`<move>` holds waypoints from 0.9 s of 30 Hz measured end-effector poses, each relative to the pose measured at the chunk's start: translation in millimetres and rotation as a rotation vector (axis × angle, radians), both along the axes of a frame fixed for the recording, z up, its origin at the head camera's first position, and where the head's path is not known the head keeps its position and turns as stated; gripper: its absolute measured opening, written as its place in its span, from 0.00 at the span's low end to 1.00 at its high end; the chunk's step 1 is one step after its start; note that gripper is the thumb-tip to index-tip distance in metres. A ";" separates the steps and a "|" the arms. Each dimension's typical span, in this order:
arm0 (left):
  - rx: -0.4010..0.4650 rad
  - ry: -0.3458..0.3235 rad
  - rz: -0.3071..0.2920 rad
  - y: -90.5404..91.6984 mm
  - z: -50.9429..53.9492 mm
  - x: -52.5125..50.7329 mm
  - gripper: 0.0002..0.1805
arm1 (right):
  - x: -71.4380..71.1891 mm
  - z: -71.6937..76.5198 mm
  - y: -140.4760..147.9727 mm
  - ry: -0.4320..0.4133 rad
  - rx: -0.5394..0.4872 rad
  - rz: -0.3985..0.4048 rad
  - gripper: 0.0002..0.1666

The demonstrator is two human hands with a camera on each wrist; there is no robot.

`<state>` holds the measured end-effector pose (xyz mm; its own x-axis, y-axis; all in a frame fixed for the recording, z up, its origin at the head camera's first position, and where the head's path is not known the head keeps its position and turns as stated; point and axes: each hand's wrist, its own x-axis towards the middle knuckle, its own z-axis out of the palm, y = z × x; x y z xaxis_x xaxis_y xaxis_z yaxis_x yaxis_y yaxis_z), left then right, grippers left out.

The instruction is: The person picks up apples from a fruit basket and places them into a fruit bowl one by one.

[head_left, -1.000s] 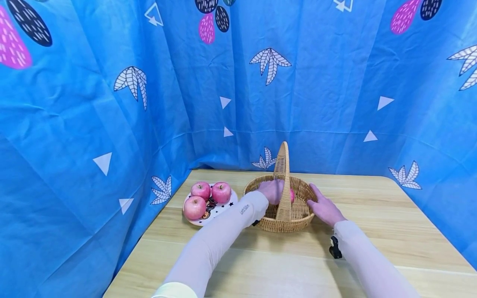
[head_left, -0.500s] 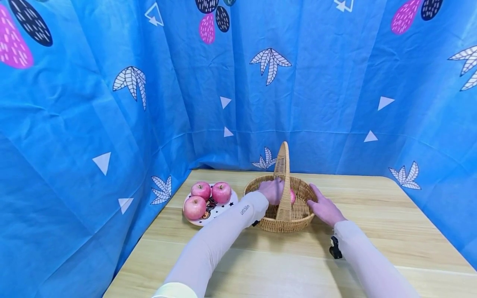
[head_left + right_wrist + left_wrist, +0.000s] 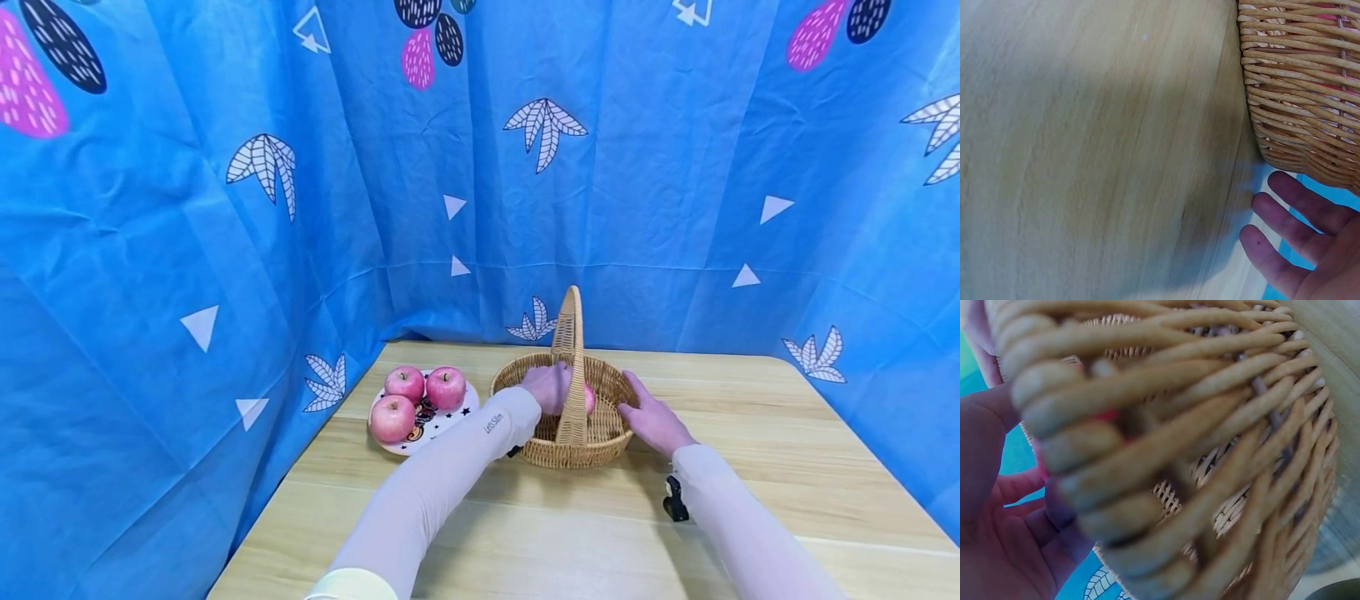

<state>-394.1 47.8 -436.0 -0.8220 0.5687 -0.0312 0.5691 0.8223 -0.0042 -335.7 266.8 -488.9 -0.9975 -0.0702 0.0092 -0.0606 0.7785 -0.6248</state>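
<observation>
In the head view, a woven wicker basket (image 3: pixel 573 454) with a tall handle stands on the table. My left hand (image 3: pixel 546 387) reaches inside it, left of the handle, its fingers round a pink-red apple (image 3: pixel 589 397). The handle and the hand cover most of that apple. Through the weave in the left wrist view, only bits of red show beside my left hand (image 3: pixel 1007 544). My right hand (image 3: pixel 656 421) rests at the basket's right rim; in the right wrist view its fingers (image 3: pixel 1294 225) are stretched out beside the wicker wall.
To the left of the basket, a white patterned plate (image 3: pixel 442 425) bears three apples (image 3: pixel 392 418). A light wooden table (image 3: pixel 570 533) lies beneath everything. Blue patterned curtains (image 3: pixel 637 208) hang behind it and along its sides.
</observation>
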 end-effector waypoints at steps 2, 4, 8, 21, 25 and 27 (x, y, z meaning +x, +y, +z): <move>0.028 -0.011 -0.013 -0.5 -0.3 -0.2 0.24 | -0.1 0.3 -0.1 -0.002 -0.002 0.001 0.45; 0.056 -0.029 -0.022 -0.5 -0.9 -1.3 0.23 | -0.5 0.8 -0.1 -0.004 -0.005 0.001 0.45; 0.080 -0.029 -0.031 0.0 -2.9 -4.5 0.18 | -1.0 1.8 0.0 -0.002 -0.011 0.001 0.44; 0.092 0.009 -0.063 -1.2 -7.1 -3.8 0.23 | -1.3 0.0 -0.2 -0.005 -0.012 -0.001 0.44; 0.122 -0.009 -0.050 -1.4 -7.0 -1.9 0.24 | -2.3 -0.1 0.5 -0.006 -0.015 -0.004 0.44; 0.129 -0.011 -0.046 -1.2 -7.7 -1.6 0.21 | -2.0 0.0 0.6 -0.010 -0.014 -0.007 0.44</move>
